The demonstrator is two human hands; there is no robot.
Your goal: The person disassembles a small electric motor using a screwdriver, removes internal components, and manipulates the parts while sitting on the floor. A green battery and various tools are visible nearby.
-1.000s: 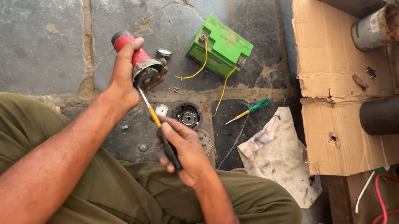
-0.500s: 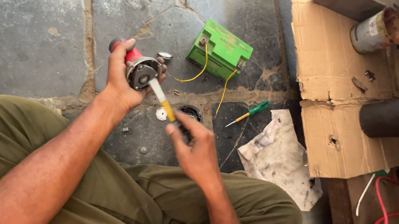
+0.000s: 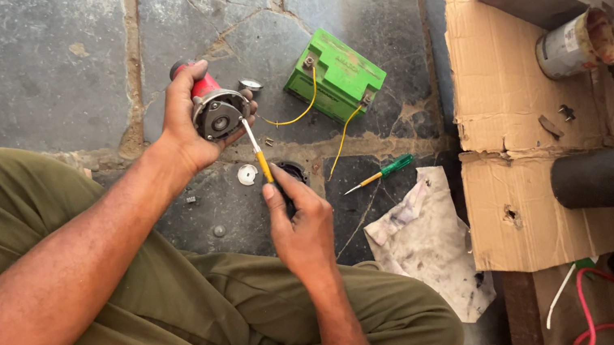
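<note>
Red-capped and grey at its metal face, a small motor [image 3: 212,107] sits in the left hand [image 3: 187,122], whose fingers are wrapped closed around its body and hold it up above the stone floor [image 3: 36,15], face turned toward the person. The right hand [image 3: 304,225] pinches a yellow-handled screwdriver [image 3: 259,156] between thumb and fingertips, its shaft slanting up so the tip meets the motor's face plate near the rim. Judging by this, the step in hand is working a screw on that face plate; the move that follows seems to call for keeping the tip seated squarely and the motor steady while the driver is twisted, since a slip could skid across the plate. On the floor just below the hands lie a round white washer [image 3: 247,174] and a dark ring-shaped part [image 3: 292,172]; farther off are a green battery [image 3: 336,76] with yellow leads, a green-handled screwdriver [image 3: 381,173] and a stained rag [image 3: 427,241].
</note>
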